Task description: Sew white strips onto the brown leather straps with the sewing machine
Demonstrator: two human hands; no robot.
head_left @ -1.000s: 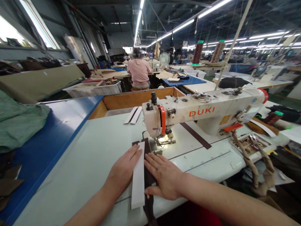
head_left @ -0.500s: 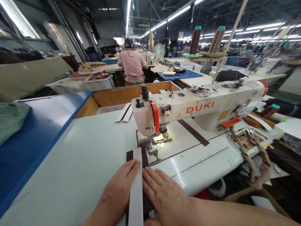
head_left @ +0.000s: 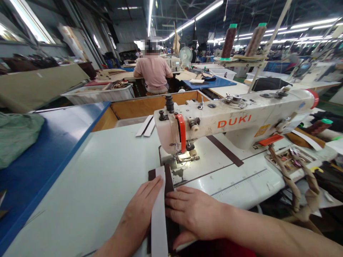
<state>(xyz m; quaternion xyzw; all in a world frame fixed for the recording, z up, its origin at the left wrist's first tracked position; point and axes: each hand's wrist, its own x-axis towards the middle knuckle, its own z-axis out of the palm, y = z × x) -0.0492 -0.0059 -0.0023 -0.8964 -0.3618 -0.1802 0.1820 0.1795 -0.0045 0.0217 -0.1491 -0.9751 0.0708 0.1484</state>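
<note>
My left hand [head_left: 142, 205] lies with fingers stretched along the left side of a long white strip [head_left: 160, 217], fingertips resting on it. Beneath the white strip is a wider dark brown strip [head_left: 169, 185], showing along both sides of it. On the right, my right hand [head_left: 191, 210] presses its extended fingers against the brown strip's edge, thumb apart and lower down. The far ends of both strips lie just in front and left of the presser foot [head_left: 186, 157] of a white sewing machine [head_left: 209, 119]. Both strips' near ends run out of view at the bottom.
Another brown strip [head_left: 225, 151] lies behind the needle area. Two white strips [head_left: 146, 125] rest left of the machine head. A tray of small tools [head_left: 292, 157] sits at right. Beyond a wooden trough [head_left: 144, 104], a person in pink [head_left: 152, 73] sits facing away.
My right hand has turned more sideways and shifted outward, uncovering more of the brown strip and its thumb. My left hand stays on the white strip. The whole view has shifted slightly.
</note>
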